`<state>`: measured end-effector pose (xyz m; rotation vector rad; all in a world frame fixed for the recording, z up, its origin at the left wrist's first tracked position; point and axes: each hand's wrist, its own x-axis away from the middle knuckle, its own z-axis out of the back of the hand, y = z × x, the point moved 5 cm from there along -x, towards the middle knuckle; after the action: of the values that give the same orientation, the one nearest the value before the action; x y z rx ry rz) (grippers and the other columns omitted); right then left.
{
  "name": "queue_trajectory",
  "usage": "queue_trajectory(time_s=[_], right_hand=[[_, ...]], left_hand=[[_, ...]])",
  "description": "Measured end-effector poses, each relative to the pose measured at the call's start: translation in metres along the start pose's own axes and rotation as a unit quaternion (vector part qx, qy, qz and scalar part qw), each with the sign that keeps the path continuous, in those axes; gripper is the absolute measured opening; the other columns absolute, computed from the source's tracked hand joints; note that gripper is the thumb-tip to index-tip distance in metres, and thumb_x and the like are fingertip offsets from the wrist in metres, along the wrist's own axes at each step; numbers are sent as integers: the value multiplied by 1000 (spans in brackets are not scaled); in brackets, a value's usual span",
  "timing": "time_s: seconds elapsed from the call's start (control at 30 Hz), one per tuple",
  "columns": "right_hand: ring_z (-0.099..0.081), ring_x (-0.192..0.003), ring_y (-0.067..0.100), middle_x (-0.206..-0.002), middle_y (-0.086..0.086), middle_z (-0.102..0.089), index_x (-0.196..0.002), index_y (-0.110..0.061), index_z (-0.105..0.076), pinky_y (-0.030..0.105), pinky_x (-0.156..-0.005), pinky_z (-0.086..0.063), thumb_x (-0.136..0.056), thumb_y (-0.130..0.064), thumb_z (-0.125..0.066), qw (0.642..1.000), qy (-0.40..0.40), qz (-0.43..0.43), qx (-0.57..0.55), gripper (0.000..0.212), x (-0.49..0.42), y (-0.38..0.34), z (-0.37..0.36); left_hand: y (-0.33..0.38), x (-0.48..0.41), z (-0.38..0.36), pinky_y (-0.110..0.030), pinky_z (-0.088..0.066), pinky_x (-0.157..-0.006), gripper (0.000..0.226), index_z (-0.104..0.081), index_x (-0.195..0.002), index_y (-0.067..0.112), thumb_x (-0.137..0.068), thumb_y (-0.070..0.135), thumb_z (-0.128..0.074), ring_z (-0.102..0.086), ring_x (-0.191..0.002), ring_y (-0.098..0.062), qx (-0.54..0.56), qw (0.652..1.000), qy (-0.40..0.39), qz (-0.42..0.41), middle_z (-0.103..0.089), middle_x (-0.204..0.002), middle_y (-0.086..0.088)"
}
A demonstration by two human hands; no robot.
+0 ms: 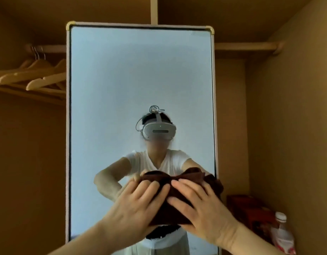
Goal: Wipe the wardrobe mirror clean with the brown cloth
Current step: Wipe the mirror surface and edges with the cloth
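A tall rectangular mirror point(140, 80) stands upright inside a wardrobe of smooth tan panels. Its glass is pale and slightly hazy, set in a thin light frame point(67, 126) with rounded yellowish corner caps point(211, 30). Low on the glass, right of centre, the brown cloth point(164, 215) is bunched into a thick, soft, dark lump with a towel-like nap, and it lies against the mirror so that its reflection meets it along the top edge. The left hand point(133, 208) rests on the cloth's left half with fingers stretched forward and slightly spread, flat on the fabric rather than wrapped round it. The right hand point(201, 208) covers the right half the same way, fingers long and fanned, thumb lying across the middle folds. The two hands sit just beside each other. The glass reflects the person in a white short-sleeved top and a smooth white headset point(160, 131). To the left, pale wooden hangers point(35, 76) with wire hooks hang from a round rail point(48, 48). At the lower right stand a dark red box point(251, 207) and, nearer, a clear plastic bottle point(282, 234) with a white cap and a red label.
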<state>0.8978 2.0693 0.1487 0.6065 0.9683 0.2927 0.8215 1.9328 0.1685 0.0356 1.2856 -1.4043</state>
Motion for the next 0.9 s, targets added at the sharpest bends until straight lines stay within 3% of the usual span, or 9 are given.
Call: queue_trajectory(time_s=[0.07,0.17,0.23,0.3,0.5,0.63,0.73,0.8,0.9], right_hand=[[-44,-127,29,-140,13,-42,-133,-22,-37,52,-94,-45,-80,-52,-58,1000,11,26,12,64,-23,16,15],[-53,-119,37,-132,20,-53,-132,-14,-46,55,-92,-44,-82,-44,-59,997,66,13,36,60,-85,67,58],[-50,-120,40,-135,20,-50,-132,-9,-51,56,-97,-39,-79,-38,-66,996,69,-28,48,62,-127,100,83],[-42,-127,36,-142,15,-42,-137,-12,-46,53,-103,-32,-84,-39,-60,994,54,-67,61,61,-152,118,94],[-45,-126,32,-140,14,-46,-133,-16,-47,50,-100,-35,-82,-36,-61,980,149,-124,50,57,-114,79,63],[-46,-126,33,-141,16,-45,-133,-19,-35,50,-101,-33,-81,-40,-61,993,78,-70,55,62,-65,37,31],[-46,-126,33,-139,16,-48,-134,-19,-33,52,-101,-37,-82,-44,-55,998,23,-16,61,61,-52,23,27],[-44,-124,33,-136,18,-50,-134,-17,-37,51,-98,-39,-82,-46,-52,998,8,7,61,61,-67,33,39],[-46,-123,38,-137,19,-47,-134,-11,-49,53,-97,-38,-82,-44,-53,998,14,-28,61,62,-114,70,65]], left_hand=[[-21,-17,11,-48,-43,-82,55,-50,-129,1,-89,40,-48,-57,-84,-33,-30,999,10,-19,-61,-102,-15],[-74,-71,44,-41,-44,-74,69,-55,-130,2,-79,48,-49,-59,-93,-38,-102,993,47,28,-61,-109,-21],[-107,-104,66,-43,-46,-73,73,-53,-133,4,-77,50,-48,-56,-96,-40,-111,988,63,85,-58,-115,-22],[-129,-125,80,-46,-46,-73,71,-51,-134,6,-78,50,-46,-52,-97,-40,-93,984,85,125,-55,-114,-21],[-109,-95,56,-43,-42,-71,67,-52,-133,7,-75,38,-61,-47,-96,-35,-63,987,106,101,-55,-112,-20],[-63,-39,26,-42,-38,-72,63,-55,-130,1,-82,42,-57,-48,-91,-35,-36,995,64,73,-58,-108,-24],[-44,-20,20,-43,-43,-70,62,-57,-127,-2,-84,42,-55,-56,-86,-38,-49,997,30,48,-60,-106,-24],[-55,-32,29,-43,-47,-69,65,-57,-126,-4,-80,41,-64,-59,-87,-39,-66,997,24,20,-61,-106,-25],[-97,-70,54,-45,-48,-69,71,-53,-129,-1,-75,41,-71,-56,-92,-42,-86,992,59,67,-57,-112,-27]])
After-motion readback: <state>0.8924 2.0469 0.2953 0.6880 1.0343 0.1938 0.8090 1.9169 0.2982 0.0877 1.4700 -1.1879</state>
